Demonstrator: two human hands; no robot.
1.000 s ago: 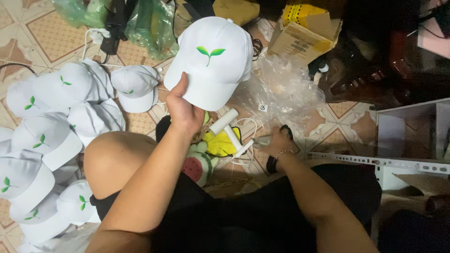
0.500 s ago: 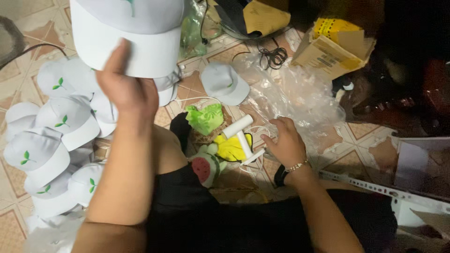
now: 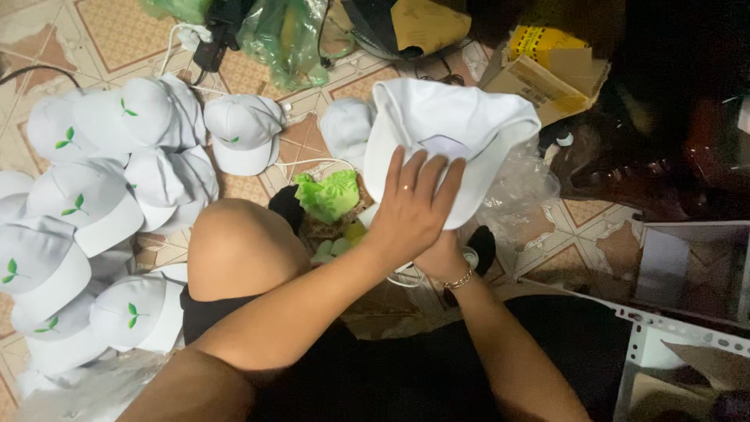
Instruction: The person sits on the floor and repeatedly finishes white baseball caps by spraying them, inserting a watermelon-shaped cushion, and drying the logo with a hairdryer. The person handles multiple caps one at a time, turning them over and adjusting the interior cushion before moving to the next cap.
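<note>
The left hand (image 3: 412, 205) lies flat, fingers spread, on the white cap (image 3: 445, 133), pressing it from above. The right hand (image 3: 439, 256) sits under the cap, mostly hidden, so its grip cannot be told. Just left of the cap lies a green crumpled bag (image 3: 330, 194). Farther left, a pile of white caps (image 3: 101, 203) with green sprouts covers the tiled floor (image 3: 117, 31). Beyond the cap stands an open cardboard box (image 3: 547, 70); its contents are unclear.
</note>
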